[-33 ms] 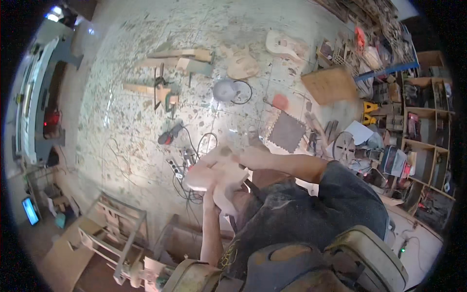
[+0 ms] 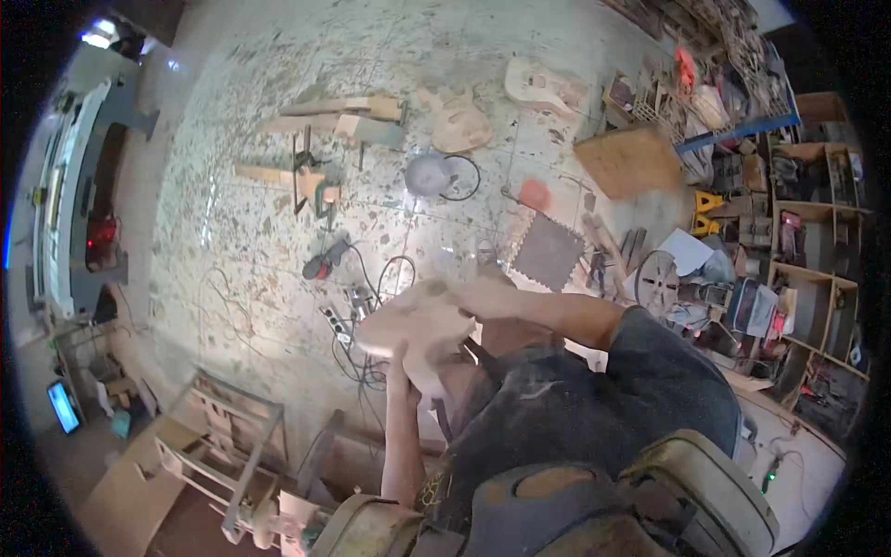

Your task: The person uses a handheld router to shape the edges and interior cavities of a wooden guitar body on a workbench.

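Note:
A pale, unfinished wooden guitar body point(image 2: 408, 320) is raised above the floor in front of me, slightly blurred. My left hand point(image 2: 401, 357) grips its near edge from below, most of the fingers hidden beneath the wood. Across its right side reaches my right hand point(image 2: 471, 295), touching the upper right of the body. Motion smears those fingers, so whether they hold anything is unclear.
On the dusty tiled floor lie more guitar bodies point(image 2: 462, 125), clamped wood pieces point(image 2: 311, 176), a grey round bowl point(image 2: 428, 174), a power tool point(image 2: 325, 260) and cables. A wooden frame point(image 2: 223, 427) stands lower left; cluttered shelves point(image 2: 803, 251) line the right.
The guitar body has shifted slightly and its near horn is angled a little differently. My right hand has moved slightly over it; my left hand keeps its hold.

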A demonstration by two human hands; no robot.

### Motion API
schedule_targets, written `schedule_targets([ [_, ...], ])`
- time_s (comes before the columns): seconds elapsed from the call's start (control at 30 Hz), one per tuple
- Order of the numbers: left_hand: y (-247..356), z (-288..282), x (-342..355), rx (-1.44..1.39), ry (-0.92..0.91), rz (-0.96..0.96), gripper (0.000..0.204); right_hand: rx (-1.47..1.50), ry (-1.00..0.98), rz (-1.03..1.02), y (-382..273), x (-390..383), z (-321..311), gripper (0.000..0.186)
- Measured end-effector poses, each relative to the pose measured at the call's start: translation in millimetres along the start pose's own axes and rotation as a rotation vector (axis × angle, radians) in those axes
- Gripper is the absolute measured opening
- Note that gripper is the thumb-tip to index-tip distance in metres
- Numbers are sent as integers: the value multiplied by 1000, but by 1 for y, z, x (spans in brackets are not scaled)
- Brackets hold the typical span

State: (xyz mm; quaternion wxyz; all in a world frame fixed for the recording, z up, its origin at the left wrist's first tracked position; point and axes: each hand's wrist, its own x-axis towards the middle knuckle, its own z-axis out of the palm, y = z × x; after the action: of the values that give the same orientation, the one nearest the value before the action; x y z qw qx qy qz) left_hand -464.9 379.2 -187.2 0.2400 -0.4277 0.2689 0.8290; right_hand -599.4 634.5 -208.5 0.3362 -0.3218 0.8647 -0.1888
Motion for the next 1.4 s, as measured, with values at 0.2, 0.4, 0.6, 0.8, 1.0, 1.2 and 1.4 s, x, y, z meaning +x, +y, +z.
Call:
schedule_targets([
  [0.2,41,93,17,439,347,256,47,278,-179,165,140,-17,4,29],
  [0.4,-16,-26,28,778,508,204,30,786,232,-41,226,-59,-34,33],
  [0.6,-52,-107,10,1000,499,-275,28,2175,591,767,244,-67,-152,36],
  [0.8,89,-85,133,972,436,-89,27,1876,776,645,234,-57,-214,37],
  [1.0,254,158,218,848,264,566,28,2137,554,435,321,-68,-180,41],
  [1.2,240,206,221,875,285,498,22,2061,473,712,358,-37,-250,41],
  [1.4,103,139,160,846,627,-14,29,2161,455,722,492,9,-311,42],
])
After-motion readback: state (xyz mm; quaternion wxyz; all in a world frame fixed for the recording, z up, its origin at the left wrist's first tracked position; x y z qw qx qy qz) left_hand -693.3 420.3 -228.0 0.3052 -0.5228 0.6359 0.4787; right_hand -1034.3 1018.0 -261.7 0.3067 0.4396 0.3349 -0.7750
